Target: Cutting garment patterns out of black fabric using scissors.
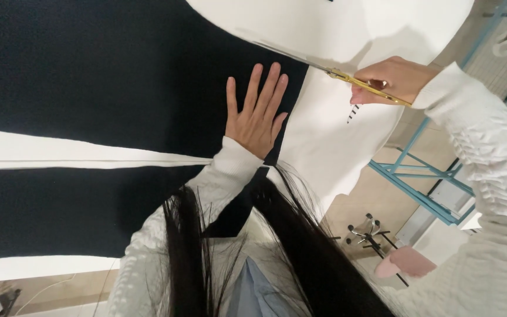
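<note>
left hand [257, 114]: fingers spread and pressed flat on the dark cloth, gripping nothing, just pinning it down near the frame's centre.
right hand [389, 79]: closed around the gold handles of the scissors [324, 69], up at about 2 o'clock from the left hand.
scissors: we count one pair. the blades point toward 10 o'clock and run along where the dark cloth meets the white table. we can't tell if the blades are apart or together, they're too thin to read here.
dark cloth [89, 70]: one big navy-black sheet covering the whole left side, its edge just at 3 o'clock of the flat hand. a second dark panel [60, 211] sits below it at 6 o'clock, with a white strip [77, 154] between them.
how it'll handle: looks soft, limp and fairly light to us, so it'd likely shift or bunch under the blades. we'd guess the best hold is a flat palm close to the cut line, not a pinch.
white table [335, 135]: one, with a curved edge, under the cloth.
floor stuff: one blue metal frame [423, 176] at 4 o'clock, one pink slipper [406, 263] lower down.
count: two hands, both in white knit sleeves.
</note>
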